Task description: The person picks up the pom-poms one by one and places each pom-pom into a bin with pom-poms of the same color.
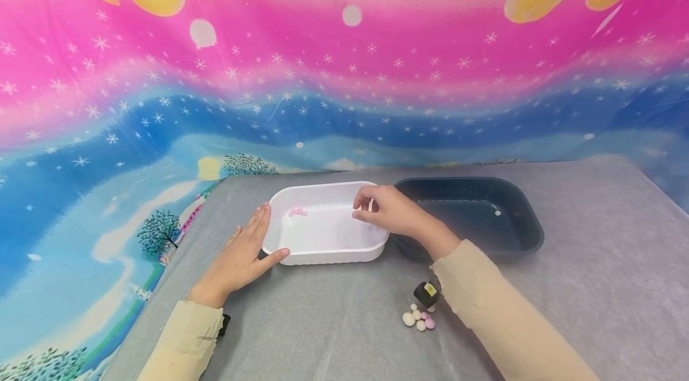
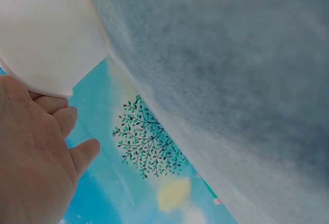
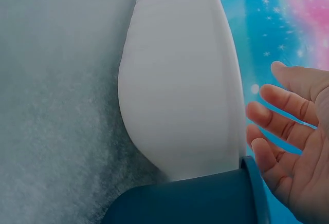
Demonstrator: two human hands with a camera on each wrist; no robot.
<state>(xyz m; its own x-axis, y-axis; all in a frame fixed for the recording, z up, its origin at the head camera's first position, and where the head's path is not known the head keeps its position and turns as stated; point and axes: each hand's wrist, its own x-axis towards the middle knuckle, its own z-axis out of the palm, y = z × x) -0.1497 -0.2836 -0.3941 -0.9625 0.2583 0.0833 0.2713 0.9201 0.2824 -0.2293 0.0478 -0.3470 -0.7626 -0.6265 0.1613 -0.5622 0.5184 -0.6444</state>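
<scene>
The left hand (image 1: 239, 261) lies at the left end of the white basin (image 1: 334, 257), its fingers stretched along the left rim and its thumb reaching apart to the near rim. The hand touches the basin without curling round it. The forearm slants in from the near left in a beige sleeve (image 1: 180, 339).

The right hand (image 1: 395, 210) is bent over the right end of the same basin, its forearm coming from the near right. Its fingers curve loosely downward; the right wrist view shows them parted, the palm holding nothing.

A small group of pink balls (image 1: 298, 212) sits inside the white basin toward the far left, and a pink speck by the near wall may be another. Just to the right stands a dark blue-grey basin (image 1: 468, 234) with one white ball (image 1: 497, 213) toward its right end. On the grey cloth-covered surface (image 1: 301, 321), nearer, a cluster of cream and pink balls (image 1: 417, 314) lies beside the right sleeve.
</scene>
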